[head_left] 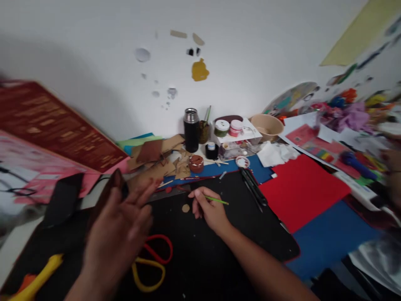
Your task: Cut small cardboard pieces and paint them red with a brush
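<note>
Green stick: above the black mat, held in my right hand; one end points right, the other is lost among my fingers, so I cannot tell whether it carries bristles or a point.
Handling of the stick: judged by its thinness, light and fairly stiff, likely smooth enough to roll, and able to snap if bent hard.
Place to hold: along the shaft, between thumb and forefinger, where my pinch now sits; a light squeeze should do.
Right fingers: narrow, closed about the stick, the rest curled beneath.
Right arm: reaches in from the lower right, wrist low over the mat.
Left hand: raised, nearer to me and blurred, its fingers extended and apart from the thumb; a brown piece shows beside the thumb, but I cannot tell whether I grip it.
Tan disc: on the mat, just left of my right fingers and apart from them; thin and light by its look, best lifted by the rim.
Scissors: red and yellow handles on the mat, between my forearms.
</note>
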A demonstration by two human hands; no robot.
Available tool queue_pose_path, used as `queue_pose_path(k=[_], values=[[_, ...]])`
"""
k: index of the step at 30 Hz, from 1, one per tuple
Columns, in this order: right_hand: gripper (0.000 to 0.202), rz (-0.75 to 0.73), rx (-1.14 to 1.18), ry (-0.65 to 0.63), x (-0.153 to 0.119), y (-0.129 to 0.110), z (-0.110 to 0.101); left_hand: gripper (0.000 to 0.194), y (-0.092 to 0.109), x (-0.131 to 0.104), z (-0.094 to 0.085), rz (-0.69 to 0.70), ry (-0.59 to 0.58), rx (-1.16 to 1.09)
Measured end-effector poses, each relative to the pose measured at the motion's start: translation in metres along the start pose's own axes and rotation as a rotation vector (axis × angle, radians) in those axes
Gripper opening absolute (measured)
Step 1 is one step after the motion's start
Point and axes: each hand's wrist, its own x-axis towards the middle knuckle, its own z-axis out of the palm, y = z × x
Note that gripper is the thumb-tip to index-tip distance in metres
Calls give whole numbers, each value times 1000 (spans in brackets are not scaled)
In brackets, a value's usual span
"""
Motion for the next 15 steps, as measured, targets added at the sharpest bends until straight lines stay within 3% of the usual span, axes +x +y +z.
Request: queue_pose_path(k=[5,9,12,15], values=[[52,-12,-26,9,0,-2,0,58,-7,-2,10,-13,2,96],[52,-12,-38,4,-1,-4,1,59,-11,8,1,72,-38,279],[51,-24,-40,13,-2,-4,2,45,-12,27,-19,294,-56,496],[50,-25,-41,31,-1,-3,1,37,-16,51,-46,583,38,665]])
